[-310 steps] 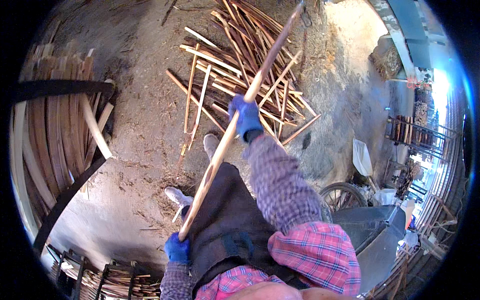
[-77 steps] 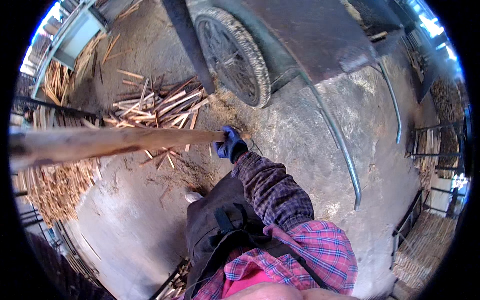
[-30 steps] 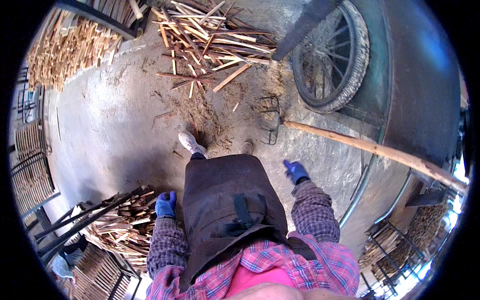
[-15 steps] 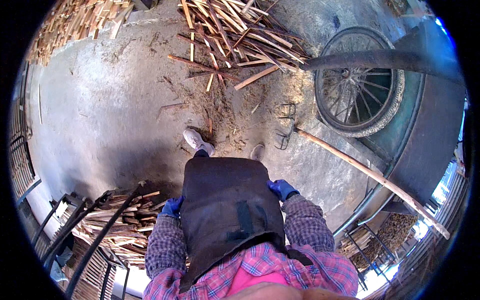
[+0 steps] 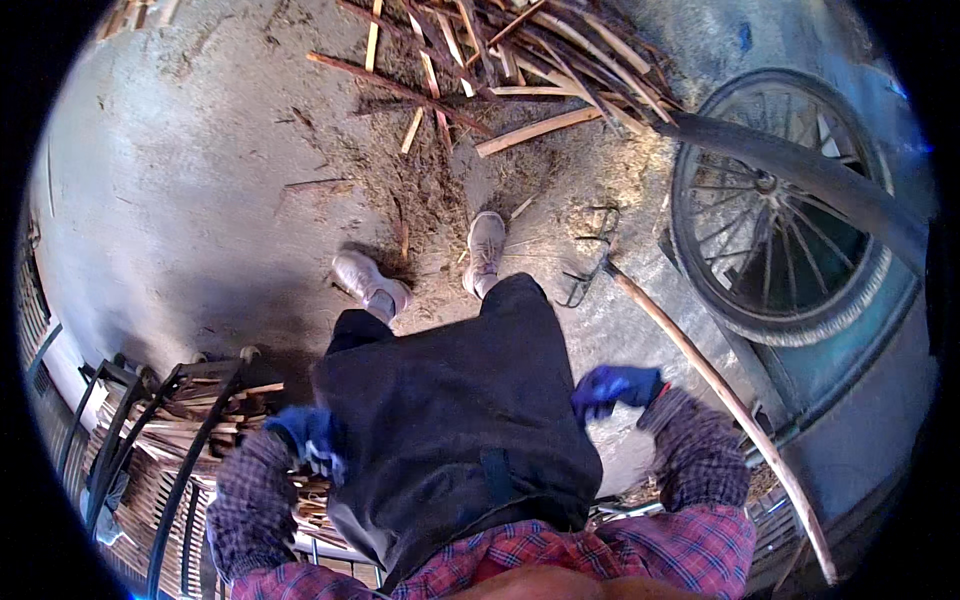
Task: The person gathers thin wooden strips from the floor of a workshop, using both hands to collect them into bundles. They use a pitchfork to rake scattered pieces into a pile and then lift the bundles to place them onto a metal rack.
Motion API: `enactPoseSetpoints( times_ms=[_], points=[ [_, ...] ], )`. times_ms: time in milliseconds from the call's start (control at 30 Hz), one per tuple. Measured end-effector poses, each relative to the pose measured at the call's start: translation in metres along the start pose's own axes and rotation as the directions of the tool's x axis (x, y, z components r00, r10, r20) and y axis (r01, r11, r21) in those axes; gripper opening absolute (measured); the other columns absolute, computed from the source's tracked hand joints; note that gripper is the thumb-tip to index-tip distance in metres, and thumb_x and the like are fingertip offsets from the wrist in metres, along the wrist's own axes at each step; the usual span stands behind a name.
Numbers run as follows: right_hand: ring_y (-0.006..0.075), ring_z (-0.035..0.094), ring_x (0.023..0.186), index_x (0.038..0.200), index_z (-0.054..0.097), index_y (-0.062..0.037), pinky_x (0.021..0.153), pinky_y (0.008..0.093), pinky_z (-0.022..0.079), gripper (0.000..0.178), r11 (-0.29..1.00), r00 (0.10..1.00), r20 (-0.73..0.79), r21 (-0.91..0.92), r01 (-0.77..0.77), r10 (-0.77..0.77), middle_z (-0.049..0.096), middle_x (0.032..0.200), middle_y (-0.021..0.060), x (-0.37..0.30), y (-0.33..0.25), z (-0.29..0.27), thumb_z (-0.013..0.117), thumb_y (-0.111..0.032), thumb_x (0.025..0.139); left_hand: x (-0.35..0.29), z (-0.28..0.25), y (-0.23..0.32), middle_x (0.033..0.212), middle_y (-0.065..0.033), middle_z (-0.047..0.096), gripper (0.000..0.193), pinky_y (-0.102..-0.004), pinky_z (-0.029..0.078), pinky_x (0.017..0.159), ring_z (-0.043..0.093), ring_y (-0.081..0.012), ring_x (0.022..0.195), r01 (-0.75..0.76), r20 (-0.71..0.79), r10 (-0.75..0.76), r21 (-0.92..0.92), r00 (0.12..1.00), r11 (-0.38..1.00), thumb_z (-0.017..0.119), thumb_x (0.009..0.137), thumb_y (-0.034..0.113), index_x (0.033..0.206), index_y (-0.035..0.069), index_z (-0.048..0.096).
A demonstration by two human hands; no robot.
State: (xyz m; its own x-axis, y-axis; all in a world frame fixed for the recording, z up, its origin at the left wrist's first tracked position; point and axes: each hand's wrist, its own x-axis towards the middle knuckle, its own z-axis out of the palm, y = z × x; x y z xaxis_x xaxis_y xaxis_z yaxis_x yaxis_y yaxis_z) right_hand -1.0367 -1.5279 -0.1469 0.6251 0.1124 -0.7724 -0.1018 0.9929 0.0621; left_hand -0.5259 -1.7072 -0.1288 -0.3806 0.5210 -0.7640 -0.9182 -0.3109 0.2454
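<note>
A dark apron (image 5: 450,400) hangs over my lap and thighs, with a greenish patch near its lower middle. My left hand (image 5: 312,438), in a blue glove, is beside the apron's left edge; motion smears its fingers. At the opposite edge is my right hand (image 5: 615,390), also gloved in blue, its fingers bent and pointing toward the cloth. Whether either hand grips the apron cannot be made out. Both of my shoes, the left shoe (image 5: 368,277) and the right shoe (image 5: 486,243), stand on the dusty floor beyond the apron.
A loose heap of wooden strips (image 5: 520,60) lies ahead on the floor. To the right, a fork with a long wooden handle (image 5: 715,385) lies near a spoked cart wheel (image 5: 770,200) with a dark bar across it. Black metal racks (image 5: 190,450) and stacked wood (image 5: 165,420) stand at left.
My right foot has come forward and my view has shifted. Both hands have moved outward, and the apron now spreads wider over my legs.
</note>
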Motion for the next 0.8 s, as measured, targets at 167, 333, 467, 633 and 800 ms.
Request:
enactPoseSetpoints(
  times_ms=[167, 333, 467, 633, 800],
  points=[
    [0.0343, 0.052, 0.109, 0.122, 0.050, -0.0056, 0.095, 0.0399, 0.041, 0.063, 0.694, 0.234, -0.847, -0.526, -0.492, -0.477, 0.054, 0.121, 0.0177, 0.124, -0.063, -0.187, 0.066, -0.043, 0.074, 0.164, -0.205, 0.082, 0.084, -0.0205, 0.064, 0.052, -0.0397, 0.048, 0.072, 0.062, -0.0350, 0.080, -0.057, -0.892, 0.275, 0.273, 0.358, 0.960, 0.061, 0.081, 0.048, 0.100, -0.001, 0.060],
    [0.0358, 0.046, 0.117, 0.135, 0.034, -0.0061, 0.094, 0.0420, 0.042, 0.085, 0.333, 0.008, -0.406, -0.762, -0.556, -0.914, 0.045, 0.130, 0.0205, 0.226, -0.221, -0.262, 0.072, -0.033, 0.064, 0.339, -0.433, 0.114, 0.134, -0.0260, 0.037, 0.097, -0.0394, 0.036, 0.098, 0.038, -0.0369, 0.124, -0.006, -0.964, 0.224, 0.227, -0.146, 0.974, 0.059, 0.066, 0.072, 0.130, 0.002, 0.039],
    [0.0321, 0.048, 0.114, 0.133, 0.040, -0.0099, 0.090, 0.0432, 0.044, 0.085, 0.104, 0.014, -0.162, -0.697, -0.710, -0.987, 0.048, 0.126, 0.0164, 0.260, -0.256, -0.336, 0.074, -0.033, 0.058, 0.381, -0.429, 0.243, 0.137, -0.0448, 0.003, 0.121, -0.0571, 0.021, 0.104, 0.013, -0.0564, 0.129, -0.244, -0.938, -0.216, -0.150, -0.272, 0.958, 0.066, 0.052, 0.075, 0.141, 0.009, 0.018],
    [0.0274, 0.057, 0.096, 0.120, 0.052, -0.0092, 0.081, 0.0425, 0.047, 0.077, -0.070, 0.057, 0.040, -0.595, -0.801, -0.998, 0.058, 0.105, 0.0109, 0.276, -0.264, -0.356, 0.076, -0.036, 0.052, 0.403, -0.442, 0.236, 0.140, -0.0382, 0.010, 0.102, -0.0518, 0.020, 0.107, 0.013, -0.0515, 0.131, -0.447, -0.822, -0.247, 0.011, -0.513, 0.894, 0.077, 0.057, 0.051, 0.135, 0.009, 0.028],
    [0.0258, 0.059, 0.085, 0.102, 0.061, -0.0061, 0.078, 0.0411, 0.047, 0.056, -0.253, 0.228, 0.112, -0.519, -0.817, -0.967, 0.061, 0.091, 0.0085, 0.278, -0.261, -0.363, 0.075, -0.029, 0.054, 0.380, -0.429, 0.222, 0.132, -0.0283, 0.032, 0.080, -0.0405, 0.034, 0.102, 0.038, -0.0435, 0.120, -0.583, -0.764, -0.243, 0.207, -0.598, 0.785, 0.076, 0.057, 0.016, 0.127, 0.006, 0.038]
  ],
)
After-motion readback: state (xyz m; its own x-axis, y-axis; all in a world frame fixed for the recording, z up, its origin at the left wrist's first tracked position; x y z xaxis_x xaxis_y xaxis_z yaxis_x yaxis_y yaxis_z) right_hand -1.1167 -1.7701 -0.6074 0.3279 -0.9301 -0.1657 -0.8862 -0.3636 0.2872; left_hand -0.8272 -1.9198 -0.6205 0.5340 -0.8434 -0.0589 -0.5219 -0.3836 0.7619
